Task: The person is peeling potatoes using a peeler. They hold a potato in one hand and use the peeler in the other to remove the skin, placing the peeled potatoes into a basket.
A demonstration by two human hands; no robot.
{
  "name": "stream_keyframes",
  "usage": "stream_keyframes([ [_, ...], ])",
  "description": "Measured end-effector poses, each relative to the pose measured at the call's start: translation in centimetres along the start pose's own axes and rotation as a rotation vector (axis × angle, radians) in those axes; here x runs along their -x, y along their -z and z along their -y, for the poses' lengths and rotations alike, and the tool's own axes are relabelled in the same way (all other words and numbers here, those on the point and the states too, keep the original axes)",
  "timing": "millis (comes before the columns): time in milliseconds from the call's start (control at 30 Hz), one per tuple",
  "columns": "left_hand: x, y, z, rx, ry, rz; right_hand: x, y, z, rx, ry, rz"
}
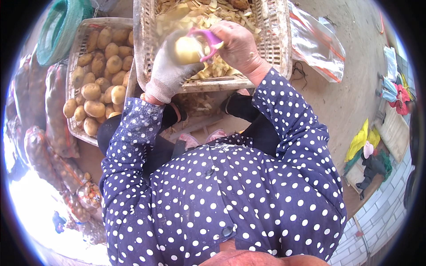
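My left hand [166,68], in a pale, dirty work glove, grips a potato [187,50] whose visible side is peeled to yellow flesh. Bare of any glove, my right hand [238,46] holds a purple peeler [212,41] against or very close to the potato's right side; blur hides the exact contact. Both hands are above a dirty white plastic crate [279,36], over a heap of potato peelings [219,68]. A brown lump [239,4], perhaps an unpeeled potato, lies at the far end of the crate.
On the left, a second crate [80,36] holds many unpeeled potatoes [95,109]. Mesh sacks of potatoes [58,109] and a green woven sack [60,33] stand beyond it. A clear plastic bag with orange stripes [319,43] lies right of the peelings crate. Yellow bags [361,141] lie farther right.
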State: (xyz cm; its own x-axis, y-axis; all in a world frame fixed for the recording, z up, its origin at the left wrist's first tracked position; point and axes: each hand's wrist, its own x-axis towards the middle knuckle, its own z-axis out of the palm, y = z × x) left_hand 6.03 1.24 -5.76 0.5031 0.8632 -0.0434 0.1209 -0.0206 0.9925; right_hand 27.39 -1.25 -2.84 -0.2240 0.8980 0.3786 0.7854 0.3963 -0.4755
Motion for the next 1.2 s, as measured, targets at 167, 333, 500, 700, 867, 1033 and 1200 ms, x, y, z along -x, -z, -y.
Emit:
stream_keyframes([
  [167,-0.1,0.5,-0.9,-0.261,-0.196,-0.033,1.7,-0.4,-2.9,-0.16,-0.458,0.162],
  [333,-0.4,-0.2,-1.3,-0.517,-0.221,0.015,0.0,-0.4,1.8,-1.333,-1.09,0.226],
  [500,-0.9,-0.2,-2.8,-0.431,-0.371,-0.058,0.5,-0.6,0.9,-1.601,-1.237,0.105],
  [700,-1.0,-0.9,0.2,0.405,0.128,0.116,0.6,-0.6,0.5,-1.619,-1.008,0.165],
  [867,-0.5,-0.8,0.8,0.42,0.231,0.123,0.6,-0.4,1.8,-0.93,-0.934,0.096],
  [1033,-0.4,-0.4,-1.7,-0.145,0.114,-0.005,0.3,-0.9,-0.2,-0.326,-0.214,-0.013],
  [1200,-0.6,0.0,-1.5,-0.57,-0.026,-0.026,0.0,-0.2,0.4,0.098,-0.072,0.131],
])
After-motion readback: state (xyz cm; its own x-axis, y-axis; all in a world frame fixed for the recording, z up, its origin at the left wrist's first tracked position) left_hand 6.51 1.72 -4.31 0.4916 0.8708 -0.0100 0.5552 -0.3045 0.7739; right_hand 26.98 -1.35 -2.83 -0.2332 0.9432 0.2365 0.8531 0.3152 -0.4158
